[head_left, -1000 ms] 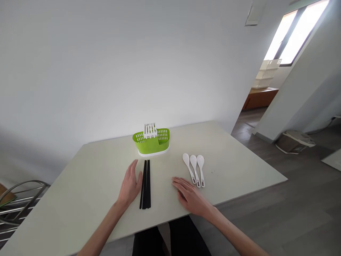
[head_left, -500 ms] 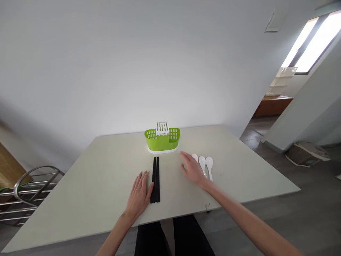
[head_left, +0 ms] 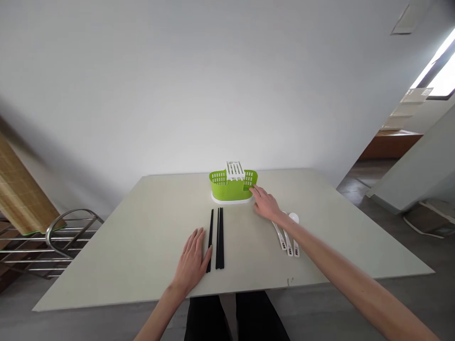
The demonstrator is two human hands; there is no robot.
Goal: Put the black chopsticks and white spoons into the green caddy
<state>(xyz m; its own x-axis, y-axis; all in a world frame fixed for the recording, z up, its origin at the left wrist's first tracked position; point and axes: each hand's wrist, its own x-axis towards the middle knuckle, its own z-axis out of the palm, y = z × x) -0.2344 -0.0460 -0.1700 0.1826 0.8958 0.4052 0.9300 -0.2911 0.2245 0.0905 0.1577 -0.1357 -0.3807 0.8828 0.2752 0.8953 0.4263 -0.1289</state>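
Note:
My left hand (head_left: 191, 258) lies flat on the table with its fingers outstretched, and its thumb touches a single black chopstick (head_left: 211, 232). Just right of that chopstick lies a bundle of several black chopsticks (head_left: 220, 239). My right hand (head_left: 266, 202) is at the right front of a green utensil basket (head_left: 229, 191), fingers extended and fingertips at its cut-out; whether they press on it I cannot tell. The basket has a slotted white piece (head_left: 235, 170) on top and a white base (head_left: 232, 201). White spoons (head_left: 296, 246) lie under my right forearm, which partly hides them.
The pale table (head_left: 142, 227) reaches back to a white wall (head_left: 220, 85). At the left stand a metal rack (head_left: 53, 241) and a rolled bamboo mat (head_left: 28, 189). A bin-like box (head_left: 430, 218) is on the floor at the right.
My right hand has moved forward from beside the spoons to the basket. One chopstick now lies apart from the bundle, by my left thumb. The view has shifted slightly.

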